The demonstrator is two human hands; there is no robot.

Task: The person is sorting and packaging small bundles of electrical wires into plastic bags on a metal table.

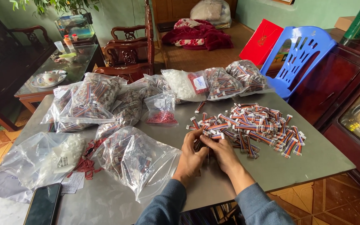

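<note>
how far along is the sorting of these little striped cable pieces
Done: several clear bags at the back of the grey table already hold cables. In hand: the left hand and right hand meet on a small bunch at the near edge of the loose pile. Left: that pile is still large and unbagged, so much seemingly remains.

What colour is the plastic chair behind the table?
Blue, seen best in the head view: the plastic chair.

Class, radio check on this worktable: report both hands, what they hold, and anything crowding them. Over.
Left hand and right hand together, shut on a bundle of short multicoloured cables. Loose cable pile just beyond. Clear bag of cables crowding left hand.
</note>
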